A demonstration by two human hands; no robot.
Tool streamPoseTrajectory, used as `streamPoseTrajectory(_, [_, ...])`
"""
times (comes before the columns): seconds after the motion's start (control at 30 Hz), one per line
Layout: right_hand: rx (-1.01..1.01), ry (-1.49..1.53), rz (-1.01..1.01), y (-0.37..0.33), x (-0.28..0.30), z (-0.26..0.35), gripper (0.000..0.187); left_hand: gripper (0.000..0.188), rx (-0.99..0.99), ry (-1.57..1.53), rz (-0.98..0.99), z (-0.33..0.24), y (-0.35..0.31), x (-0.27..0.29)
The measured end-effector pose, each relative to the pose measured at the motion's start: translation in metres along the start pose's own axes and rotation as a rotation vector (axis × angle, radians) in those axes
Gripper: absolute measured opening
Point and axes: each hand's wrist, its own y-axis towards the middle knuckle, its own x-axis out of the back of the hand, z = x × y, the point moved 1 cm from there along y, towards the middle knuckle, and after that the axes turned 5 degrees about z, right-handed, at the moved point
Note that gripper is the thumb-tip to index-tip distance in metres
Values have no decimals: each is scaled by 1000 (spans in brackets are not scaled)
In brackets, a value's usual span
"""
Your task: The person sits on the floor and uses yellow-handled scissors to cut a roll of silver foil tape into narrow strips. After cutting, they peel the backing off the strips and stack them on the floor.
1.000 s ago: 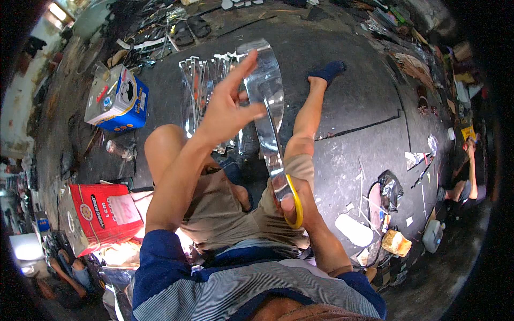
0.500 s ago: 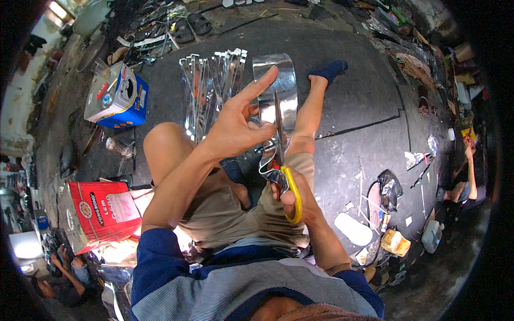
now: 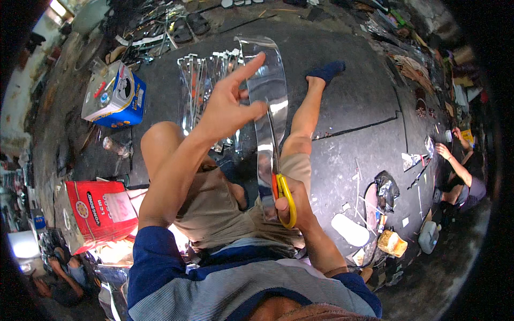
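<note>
My left hand (image 3: pixel 227 109) holds a long clear plastic sheet (image 3: pixel 272 75), its index finger stretched along the upper part and its thumb near the scissor tips. In my right hand (image 3: pixel 301 199) is a pair of scissors (image 3: pixel 289 203) with yellow and orange-red handles. The dark blades point away from me, over the sheet, and look nearly closed. The sheet's lower part hangs beside the handles, over my lap. Beyond my left hand, several clear strips with white ends (image 3: pixel 201 91) lie on the dark floor.
A blue and white metal can (image 3: pixel 127 101) and a glass jar (image 3: pixel 113 144) stand left, behind a red box (image 3: pixel 107 211). To the right lie a white oval pad (image 3: pixel 350 229), a black plastic bag (image 3: pixel 385 187) and a yellowish block (image 3: pixel 392 244). Another person (image 3: pixel 460 182) works at far right.
My left hand and the sheet have moved slightly left and away. The curled near part of the sheet now hangs straighter, and my right hand with the scissors is slightly nearer me.
</note>
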Motion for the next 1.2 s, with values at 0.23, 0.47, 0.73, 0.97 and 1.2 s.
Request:
streamPoseTrajectory(0.23, [115, -45, -30, 16, 7, 1, 89, 83, -78, 40, 56, 1, -22, -30])
streamPoseTrajectory(0.47, [-37, 173, -32, 11, -1, -5, 95, 85, -45, -11, 59, -2, -22, -29])
streamPoseTrajectory(0.73, [-82, 102, 11, 7, -5, -2, 98, 85, -96, 88, -29, 3, -1, 4])
streamPoseTrajectory(0.97, [24, -39, -21, 22, 2, 15, 94, 83, -65, 38, 12, 5, -21, -17])
streamPoseTrajectory(1.2, [33, 63, 37, 16, 5, 2, 80, 85, -115, 74, 31, 1, -20, -24])
